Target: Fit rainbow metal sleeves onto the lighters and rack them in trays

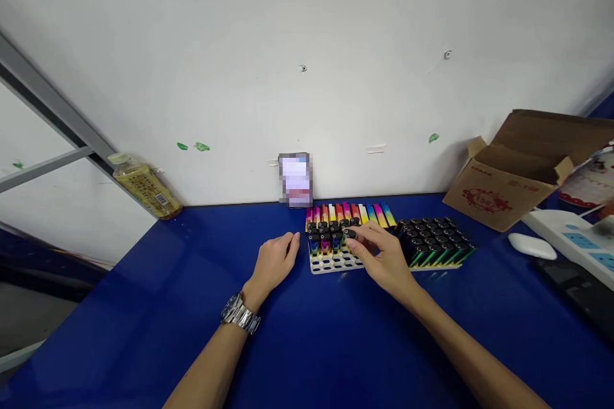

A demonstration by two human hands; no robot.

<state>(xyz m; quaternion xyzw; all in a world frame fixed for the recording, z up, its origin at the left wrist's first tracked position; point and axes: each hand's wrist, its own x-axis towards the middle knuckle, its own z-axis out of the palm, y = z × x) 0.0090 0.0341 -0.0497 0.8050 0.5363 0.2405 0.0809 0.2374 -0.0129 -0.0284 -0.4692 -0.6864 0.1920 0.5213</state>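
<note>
My right hand [378, 255] pinches a lighter [350, 234] by its black top over a white tray [330, 264] with rows of oval holes. Upright lighters [325, 243] with black tops and multicoloured bodies fill the back rows of that tray, while its front holes show bare. The lower part of the held lighter is partly hidden by my fingers. Left of the tray, my left hand [277, 262] rests closed on the table, fingers curled together and nothing visible in them. Behind the tray lies a row of bright lighters [332, 212] in pink, red, white, yellow and blue.
A second tray of dark green lighters [434, 243] stands to the right. Further right are an open cardboard box [494, 195], a white case [532, 246], a power strip [575, 236] and a black phone-like slab [575, 297]. A phone [296, 180] and a bottle [146, 188] lean at the back.
</note>
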